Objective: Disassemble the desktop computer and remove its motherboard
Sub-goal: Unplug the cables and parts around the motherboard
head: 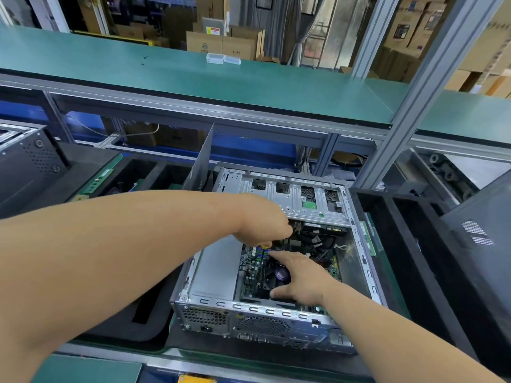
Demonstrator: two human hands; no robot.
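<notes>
Now the open computer case (265,313) lies flat near the desk's front edge so its motherboard (251,280) faces up, the left hand (262,222) pinching something small I cannot identify while the right hand (301,275) rests spread, grip wide, steadying it.

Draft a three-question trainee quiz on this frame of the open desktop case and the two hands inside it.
1. True or false: the motherboard is already out of the computer case.
2. Which hand's spread fingers rest over the CPU cooler: A left, B right?
3. Fill in: two clear plastic boxes sit on the green ____.

Key: 1 false, it still lies in the case. 2 B, the right hand; the left hand reaches in above it. 3 shelf.
</notes>
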